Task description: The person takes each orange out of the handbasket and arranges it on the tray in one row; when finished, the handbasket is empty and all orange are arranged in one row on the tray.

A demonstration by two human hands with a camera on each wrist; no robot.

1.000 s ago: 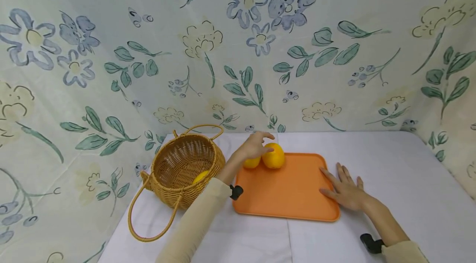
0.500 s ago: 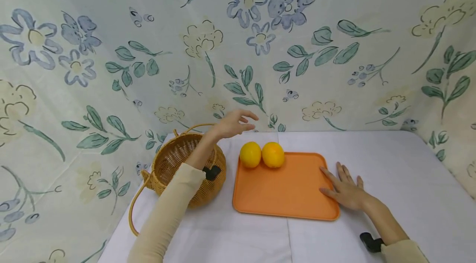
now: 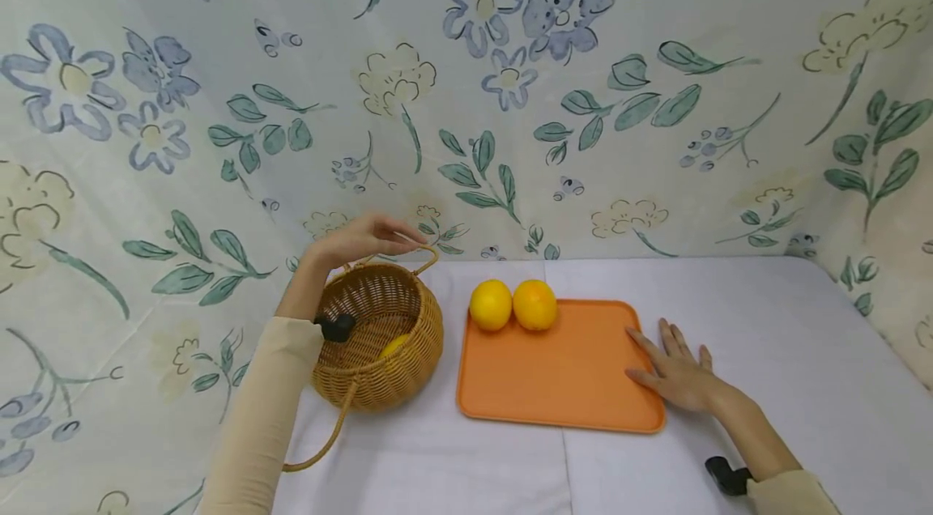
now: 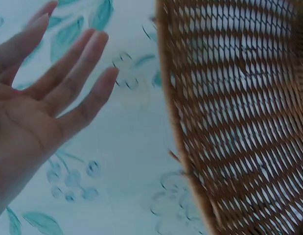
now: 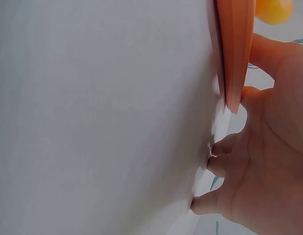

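Note:
My left hand (image 3: 364, 238) hovers over the far rim of a wicker basket (image 3: 394, 381), holding nothing. In the left wrist view its loosely spread fingers (image 4: 78, 68) appear beside the basket's woven wall (image 4: 239, 112). Part of a yellow fruit (image 3: 394, 346) shows inside the basket. A yellow orange (image 3: 491, 305) and a deeper-coloured orange (image 3: 535, 305) sit side by side at the far left corner of an orange tray (image 3: 561, 377). My right hand (image 3: 678, 373) rests with spread fingers at the tray's right edge; thumb and forefinger touch the rim, while other fingertips touch the cloth.
A white cloth (image 3: 773, 337) covers the table. Behind it hangs a floral curtain (image 3: 510, 199). One basket handle (image 3: 331, 442) droops toward the near side, and the other stands at the back near my left hand.
My left hand has moved away from the oranges, leftward to above the basket. Both oranges are now fully visible on the tray. The right hand has stayed at the tray's edge.

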